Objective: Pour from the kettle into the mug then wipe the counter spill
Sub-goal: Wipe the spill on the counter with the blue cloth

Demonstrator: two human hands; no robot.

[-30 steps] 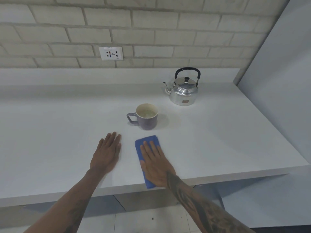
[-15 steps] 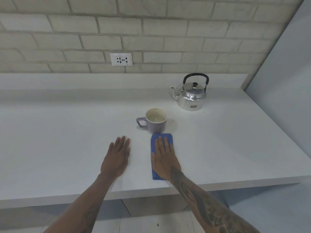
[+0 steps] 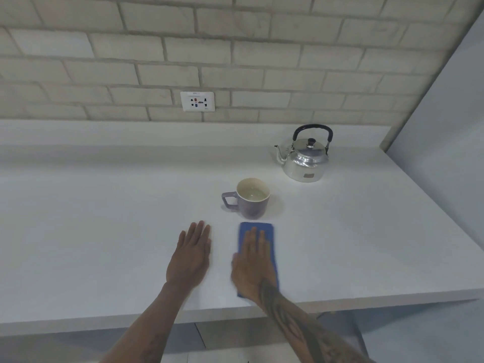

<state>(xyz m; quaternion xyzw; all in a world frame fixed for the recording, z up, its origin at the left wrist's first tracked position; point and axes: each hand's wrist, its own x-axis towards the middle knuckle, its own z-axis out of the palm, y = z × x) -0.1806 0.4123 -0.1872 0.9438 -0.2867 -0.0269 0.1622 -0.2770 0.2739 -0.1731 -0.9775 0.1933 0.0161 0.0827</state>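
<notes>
Bearing an unreadable label: kettle [image 3: 305,159].

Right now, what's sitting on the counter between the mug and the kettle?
Nothing. In the head view, the stretch of counter between the mug and the kettle is bare white surface, and the two stand apart.

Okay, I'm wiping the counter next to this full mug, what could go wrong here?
1. The blue cloth sits just in front of the mug, which holds liquid; a forward wipe by the right hand could bump it and cause another spill.
2. The cloth's near end reaches the counter edge, so wiping toward yourself may push liquid onto the floor.
3. The left hand lies flat close to the mug's handle and could snag it.
</notes>
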